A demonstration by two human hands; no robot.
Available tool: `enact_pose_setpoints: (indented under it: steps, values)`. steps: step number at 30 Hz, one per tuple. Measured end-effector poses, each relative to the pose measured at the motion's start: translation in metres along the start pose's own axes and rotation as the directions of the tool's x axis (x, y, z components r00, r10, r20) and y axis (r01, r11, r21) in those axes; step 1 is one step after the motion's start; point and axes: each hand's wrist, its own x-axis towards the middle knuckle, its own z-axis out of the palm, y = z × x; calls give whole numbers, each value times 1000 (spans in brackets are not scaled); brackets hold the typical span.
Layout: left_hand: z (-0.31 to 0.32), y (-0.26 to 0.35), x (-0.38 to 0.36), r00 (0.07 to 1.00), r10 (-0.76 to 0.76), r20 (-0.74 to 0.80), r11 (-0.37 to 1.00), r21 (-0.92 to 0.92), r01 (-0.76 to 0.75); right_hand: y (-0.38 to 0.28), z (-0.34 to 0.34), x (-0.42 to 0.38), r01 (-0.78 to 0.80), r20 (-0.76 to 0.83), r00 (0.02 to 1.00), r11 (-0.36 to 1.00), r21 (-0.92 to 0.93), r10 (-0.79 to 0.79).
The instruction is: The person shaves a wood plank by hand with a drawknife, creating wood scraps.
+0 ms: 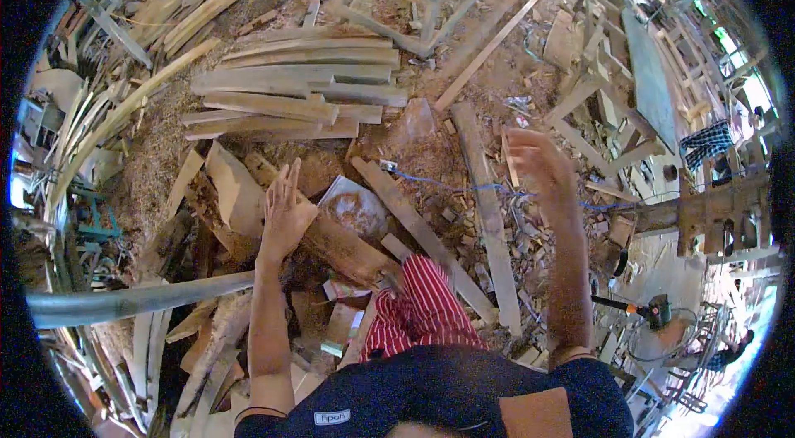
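My left hand (pixel 286 219) is raised over a wooden block (pixel 344 247) in front of my lap, with its fingers stretched out and nothing in them. To the right, my right hand (pixel 537 155) hangs in the air above wood scraps and a long board (pixel 489 214). Its fingers are bent and partly smeared, and what they hold, if anything, cannot be made out. Between the hands lies a pale, dust-covered slab (pixel 354 204) beside a slanting plank (pixel 422 231).
Stacked boards (pixel 306 82) lie ahead on the sawdust floor. A grey pipe (pixel 141 304) comes in from the left. A blue cord (pixel 455 185) crosses the scraps. At the right stand a wooden frame (pixel 613 98) and a fan (pixel 658 311).
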Motion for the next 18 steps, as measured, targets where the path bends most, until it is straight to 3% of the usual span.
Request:
enact_pose_setpoints:
  steps: [1,4,5,6,9,10,11,13,18]
  values:
    - [-1,-1,5,1000,-10,8,1000,4,10,-3,-13,1,-10,-59,998,985,-170,0]
    - [-3,-5,21,995,-83,61,996,-35,85,27,-45,17,-107,-170,983,974,-200,74]
    - [-6,-8,29,988,-125,87,992,31,122,30,-48,26,-140,-194,977,956,-257,91]
    - [-9,-11,37,980,-169,104,982,100,159,41,-51,38,-134,-176,980,959,-250,91]
    - [-26,-20,74,976,-202,83,977,82,195,68,-46,92,-114,-164,983,969,-218,79]
    - [-28,-26,88,973,-222,59,972,96,216,77,-42,113,-92,-139,988,974,-206,64]
    - [-27,-32,101,965,-254,65,964,101,247,91,-40,133,-19,-30,1000,882,-470,6]
    - [-28,-36,129,948,-304,94,949,118,292,104,-31,166,170,172,984,538,-826,-46]
    - [-50,-16,198,917,-376,133,900,290,326,117,-17,248,262,376,926,636,-725,47]
